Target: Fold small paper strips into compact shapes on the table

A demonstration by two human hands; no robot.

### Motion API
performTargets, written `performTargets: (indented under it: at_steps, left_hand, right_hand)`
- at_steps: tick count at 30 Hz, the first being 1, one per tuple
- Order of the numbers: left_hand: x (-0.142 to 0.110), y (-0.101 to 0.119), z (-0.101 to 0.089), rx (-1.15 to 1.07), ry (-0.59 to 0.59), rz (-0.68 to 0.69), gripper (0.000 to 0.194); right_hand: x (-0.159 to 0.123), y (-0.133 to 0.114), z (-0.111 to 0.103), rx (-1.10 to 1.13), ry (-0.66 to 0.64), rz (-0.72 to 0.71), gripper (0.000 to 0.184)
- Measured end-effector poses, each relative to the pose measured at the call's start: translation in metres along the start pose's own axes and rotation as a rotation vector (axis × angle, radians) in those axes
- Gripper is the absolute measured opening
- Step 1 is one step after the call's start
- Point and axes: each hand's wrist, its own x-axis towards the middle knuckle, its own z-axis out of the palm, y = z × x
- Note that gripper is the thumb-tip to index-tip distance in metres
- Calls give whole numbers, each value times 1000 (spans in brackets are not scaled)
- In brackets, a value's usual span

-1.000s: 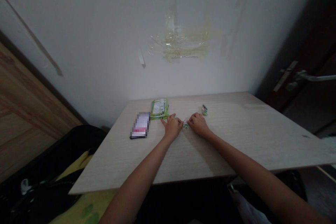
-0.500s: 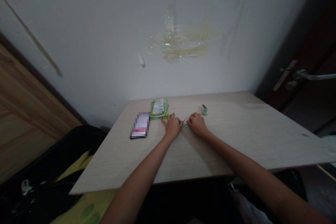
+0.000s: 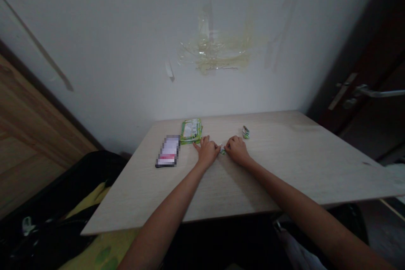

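Between my hands, on the pale wooden table (image 3: pixel 278 168), lies a small folded piece of green-and-white printed paper (image 3: pixel 222 151). My left hand (image 3: pixel 207 152) pinches its left side with the fingertips. From the right, my right hand (image 3: pixel 236 149) grips the other side, fingers curled in. Most of the piece is covered by the fingers, so its exact shape cannot be made out. Just behind my left hand is a stack of green printed sheets (image 3: pixel 191 130). A second small folded green-and-white paper piece (image 3: pixel 246 132) lies beyond my right hand.
A phone (image 3: pixel 168 152) with a blurred screen lies left of my left hand. Behind the table stands a white wall (image 3: pixel 126 59) with peeling clear tape (image 3: pixel 218 52). A dark door with a metal handle (image 3: pixel 376 92) is at right; a black bag (image 3: pixel 95 173) sits at left.
Both hands stay at the folded paper, with hardly any finger movement. The whole view has shifted very slightly.
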Motion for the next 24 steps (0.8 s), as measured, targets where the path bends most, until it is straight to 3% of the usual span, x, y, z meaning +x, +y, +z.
performTargets:
  at_steps: [6,17,24]
  left_hand:
    - [-3,-1,-1,-38,15,11,22]
    - [-4,-8,-5,-54,-19,103,21]
    - [-8,-5,-11,-20,-24,59,28]
  right_hand:
    - [-2,1,0,9,40,-25,20]
    - [-2,6,-1,67,1,-38,19]
    - [-2,5,-1,68,0,-26,20]
